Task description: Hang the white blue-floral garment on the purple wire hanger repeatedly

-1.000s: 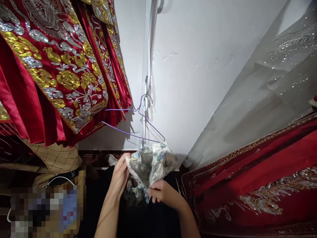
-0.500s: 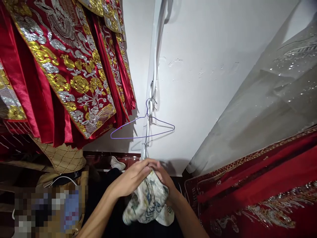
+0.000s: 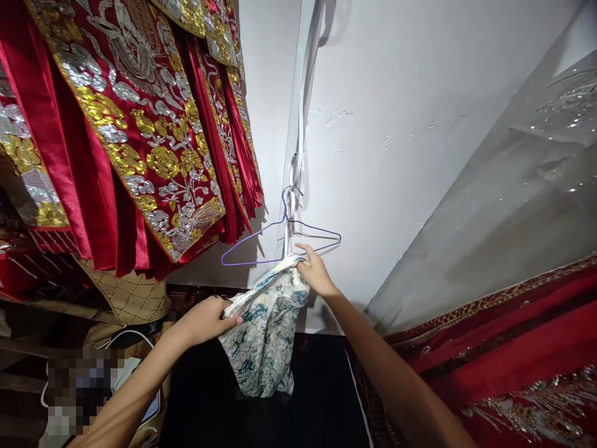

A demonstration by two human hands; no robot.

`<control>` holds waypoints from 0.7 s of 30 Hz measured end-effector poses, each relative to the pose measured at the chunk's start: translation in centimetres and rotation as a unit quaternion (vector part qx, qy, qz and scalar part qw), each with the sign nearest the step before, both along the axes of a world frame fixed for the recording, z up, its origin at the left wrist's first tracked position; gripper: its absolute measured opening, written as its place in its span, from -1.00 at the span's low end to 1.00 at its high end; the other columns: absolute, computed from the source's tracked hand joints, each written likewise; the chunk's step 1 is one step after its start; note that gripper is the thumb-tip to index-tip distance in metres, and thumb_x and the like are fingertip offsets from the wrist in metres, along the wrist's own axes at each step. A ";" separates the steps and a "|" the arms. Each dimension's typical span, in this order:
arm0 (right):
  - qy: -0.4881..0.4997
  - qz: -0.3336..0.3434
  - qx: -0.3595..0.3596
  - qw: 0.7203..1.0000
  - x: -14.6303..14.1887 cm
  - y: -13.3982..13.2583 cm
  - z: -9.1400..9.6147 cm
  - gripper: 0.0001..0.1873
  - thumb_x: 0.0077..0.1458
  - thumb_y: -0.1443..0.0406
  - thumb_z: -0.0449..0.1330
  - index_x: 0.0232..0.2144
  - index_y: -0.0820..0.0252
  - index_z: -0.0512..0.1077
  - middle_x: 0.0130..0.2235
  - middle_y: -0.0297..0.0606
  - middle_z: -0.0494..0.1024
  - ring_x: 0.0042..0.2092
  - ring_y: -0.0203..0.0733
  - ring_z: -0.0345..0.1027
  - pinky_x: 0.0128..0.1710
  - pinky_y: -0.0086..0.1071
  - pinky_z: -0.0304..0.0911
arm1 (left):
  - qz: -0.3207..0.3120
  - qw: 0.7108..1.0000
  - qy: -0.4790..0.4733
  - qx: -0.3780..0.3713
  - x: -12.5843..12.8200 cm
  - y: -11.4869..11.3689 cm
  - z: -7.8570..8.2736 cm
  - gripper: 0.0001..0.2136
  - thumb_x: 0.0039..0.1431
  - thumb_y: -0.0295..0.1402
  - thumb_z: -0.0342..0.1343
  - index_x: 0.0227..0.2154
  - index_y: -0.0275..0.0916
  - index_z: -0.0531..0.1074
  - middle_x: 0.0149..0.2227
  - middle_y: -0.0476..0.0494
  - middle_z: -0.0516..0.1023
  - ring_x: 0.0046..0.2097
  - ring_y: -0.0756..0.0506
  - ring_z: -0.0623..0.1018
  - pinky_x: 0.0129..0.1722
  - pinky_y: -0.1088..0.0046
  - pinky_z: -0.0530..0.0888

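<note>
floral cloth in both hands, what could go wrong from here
The floral cloth is held only near its upper edge by the left hand and right hand, so it could slip. That edge overlaps the purple hanger in view and might snag it, though contact can't be judged.

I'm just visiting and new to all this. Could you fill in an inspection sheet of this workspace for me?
Surface: no worktop seen; the work is held up before black clothing.
Things in use: floral cloth, hanging down from both hands; purple hanger, bare, on the wall side.
Clutter: pixelated items at lower left, unreadable; tan quilted piece above them.
Hands: left hand and right hand each grip the cloth's upper edge.
Cables: white cord-like curve at lower left; cannot tell what it is.
Surroundings: white wall; red embroidered garment left; red fabric lower right.
</note>
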State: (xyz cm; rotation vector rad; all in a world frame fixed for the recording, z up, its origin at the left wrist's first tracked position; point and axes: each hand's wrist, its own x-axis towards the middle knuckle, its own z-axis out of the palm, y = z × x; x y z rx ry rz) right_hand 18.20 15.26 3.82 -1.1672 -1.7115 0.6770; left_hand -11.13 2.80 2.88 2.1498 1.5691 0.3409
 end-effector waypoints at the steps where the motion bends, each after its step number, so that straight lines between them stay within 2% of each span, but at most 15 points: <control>1: -0.047 -0.001 -0.011 0.999 -0.1 0.2 -1.4 -0.36 -0.08 0.41 0.08 0.11 0.12 0.43 -0.17 -0.22 0.61 -0.30 -0.17 0.43 -0.25 -0.37 0.31 | 0.018 0.999 0.042 -0.021 -0.4 0.0 -0.3 -0.65 0.17 -0.05 0.07 -0.51 -0.23 0.44 -0.46 -0.09 0.49 -0.40 -0.11 0.44 -0.42 0.46 0.22; 4: -0.165 0.008 -0.018 0.986 0.7 -0.5 -4.7 -0.32 -0.09 0.41 0.04 0.12 0.03 0.46 -0.28 -0.30 0.64 -0.40 -0.18 0.36 -0.28 -0.38 0.27 | 0.071 0.983 0.163 -0.039 -1.3 0.1 -1.6 -0.76 0.06 -0.13 0.16 -0.40 -0.20 0.53 -0.35 -0.22 0.57 -0.22 -0.27 0.52 -0.27 0.33 0.33; 7: -0.166 0.011 0.021 0.986 2.4 -2.1 -5.5 -0.33 -0.13 0.41 0.02 0.06 0.05 0.51 -0.24 -0.30 0.65 -0.40 -0.17 0.35 -0.28 -0.38 0.24 | 0.083 0.973 0.198 0.080 -1.8 0.4 -1.5 -0.78 0.05 -0.18 0.19 -0.29 -0.18 0.56 -0.14 -0.28 0.58 0.02 -0.34 0.45 -0.08 0.18 0.34; 10: -0.111 0.024 0.033 0.993 3.7 -3.0 -4.7 -0.48 -0.13 0.38 0.02 -0.11 0.11 0.57 -0.30 -0.31 0.62 -0.36 -0.16 0.35 -0.29 -0.41 0.23 | 0.092 0.959 0.164 0.213 -1.8 1.3 0.7 -0.77 0.12 -0.18 0.14 -0.24 -0.17 0.55 0.00 -0.26 0.52 0.08 -0.31 0.41 -0.04 0.17 0.34; 13: -0.056 0.042 0.017 0.997 3.8 -3.2 -3.8 -0.67 -0.08 0.34 0.02 -0.31 0.15 0.53 -0.44 -0.37 0.50 -0.39 -0.20 0.28 -0.36 -0.44 0.18 | 0.092 0.953 0.127 0.261 -1.6 2.4 3.4 -0.80 0.16 -0.21 0.09 -0.32 -0.20 0.52 -0.07 -0.26 0.55 0.03 -0.29 0.45 -0.05 0.21 0.37; 16: -0.028 0.038 0.007 0.999 2.9 -3.4 -3.8 -0.86 -0.05 0.31 0.04 -0.47 0.17 0.41 -0.51 -0.41 0.36 -0.41 -0.26 0.19 -0.41 -0.46 0.10 | 0.106 0.961 0.129 0.220 -1.8 3.5 4.2 -0.79 0.16 -0.23 0.05 -0.38 -0.23 0.50 -0.20 -0.28 0.58 -0.10 -0.28 0.52 -0.13 0.25 0.39; 19: -0.028 0.023 0.004 0.999 2.2 -3.9 -4.1 -0.93 -0.07 0.32 0.05 -0.54 0.16 0.30 -0.55 -0.45 0.22 -0.44 -0.30 0.09 -0.43 -0.46 0.03 | 0.113 0.979 0.138 0.094 -2.2 4.2 3.0 -0.77 0.12 -0.18 0.07 -0.44 -0.22 0.51 -0.35 -0.25 0.59 -0.26 -0.26 0.55 -0.26 0.29 0.39; 21: -0.015 0.024 0.003 1.000 2.0 -4.1 -4.2 -0.93 -0.07 0.32 0.04 -0.56 0.15 0.24 -0.55 -0.46 0.16 -0.45 -0.31 0.04 -0.44 -0.46 -0.01 | 0.108 0.982 0.128 0.089 -2.3 4.5 2.4 -0.80 0.07 -0.20 0.12 -0.47 -0.21 0.50 -0.30 -0.26 0.59 -0.20 -0.28 0.55 -0.22 0.27 0.41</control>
